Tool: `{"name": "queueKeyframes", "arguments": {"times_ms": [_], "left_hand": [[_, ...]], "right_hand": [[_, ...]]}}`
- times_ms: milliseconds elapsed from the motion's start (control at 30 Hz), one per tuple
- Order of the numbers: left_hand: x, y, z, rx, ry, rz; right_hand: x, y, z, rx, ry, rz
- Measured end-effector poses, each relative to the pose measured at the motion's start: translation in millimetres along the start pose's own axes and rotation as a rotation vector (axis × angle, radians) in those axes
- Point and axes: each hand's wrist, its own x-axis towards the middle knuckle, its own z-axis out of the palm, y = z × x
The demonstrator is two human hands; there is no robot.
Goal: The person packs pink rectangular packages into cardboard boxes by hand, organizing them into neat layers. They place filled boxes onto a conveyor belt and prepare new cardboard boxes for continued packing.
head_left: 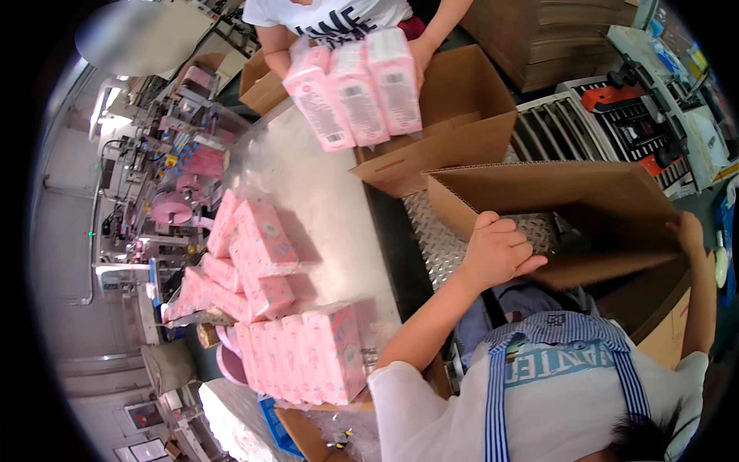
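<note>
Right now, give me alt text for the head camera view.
A person's left hand and right hand are at opposite sides of an open cardboard box. Pink packs sit on a pale table to the left, while a co-worker holds three more beside another open box.

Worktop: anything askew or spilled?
Yes: the heap of pink packs at the left edge of the worktop. They lie tilted over one another, at odds with the neat row of packs nearer the wearer. I see no spill; can't tell whether any wrapping is torn.
</note>
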Motion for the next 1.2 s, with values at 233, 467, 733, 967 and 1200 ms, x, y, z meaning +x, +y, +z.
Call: {"name": "queueKeyframes", "arguments": {"times_ms": [233, 467, 733, 967, 1200], "left_hand": [[3, -37, 80, -0.079, -0.676, 0.093], [-49, -79, 104, -0.501, -0.607, -0.563], [-30, -65, 65, 0.179, -0.676, -0.381], [-47, -27, 71, 0.638, -0.330, -0.291], [-156, -117, -11, 0.380, -0.286, -1.158]], "right_hand": [[-46, -194, -49, 0.051, -0.123, -0.147], [-48, -162, -40, 0.533, -0.631, -1.074], [44, -261, -21, 0.330, 0.376, -1.301], [22, -253, -5, 0.423, 0.303, -0.903], [54, -236, 72, 1.228, 0.054, 0.020]]}}
